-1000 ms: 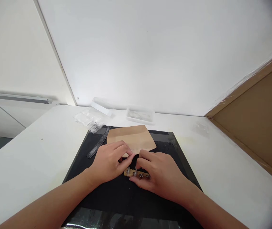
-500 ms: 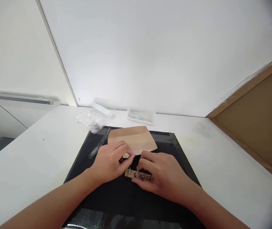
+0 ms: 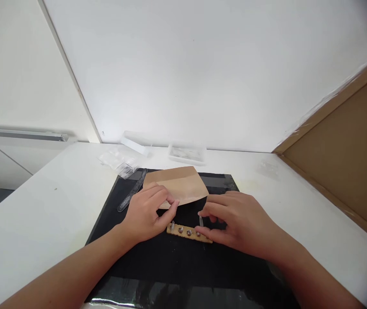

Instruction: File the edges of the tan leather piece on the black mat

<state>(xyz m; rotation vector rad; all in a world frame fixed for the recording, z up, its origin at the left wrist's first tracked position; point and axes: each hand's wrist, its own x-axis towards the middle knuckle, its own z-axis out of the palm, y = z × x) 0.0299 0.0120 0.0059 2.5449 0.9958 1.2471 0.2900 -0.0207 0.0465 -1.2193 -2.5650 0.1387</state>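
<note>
A narrow wooden strip (image 3: 183, 236) lies on the black mat, with several small round metallic pieces (image 3: 180, 230) in a row along it. A clear false nail tip (image 3: 172, 225) stands upright at its left end. My right hand (image 3: 235, 219) is over the strip's right end, with another clear nail tip (image 3: 201, 221) pinched between thumb and index finger. My left hand (image 3: 147, 212) rests at the lower left edge of the tan paper sheet (image 3: 183, 184). Its thumb and index finger are pressed together; what they hold, if anything, is too small to make out.
On the black mat (image 3: 170, 262), a dark curved nail file (image 3: 132, 191) lies left of the paper. Behind are a clear plastic bag (image 3: 119, 159), a white box-like piece (image 3: 134, 146) and a translucent tray (image 3: 186, 154). A brown-framed panel (image 3: 338, 141) stands at right.
My right hand has moved right along the strip and lifted slightly, with the nail tip in its fingers. More of the strip now shows. My left hand keeps its pinch, almost unmoved.
</note>
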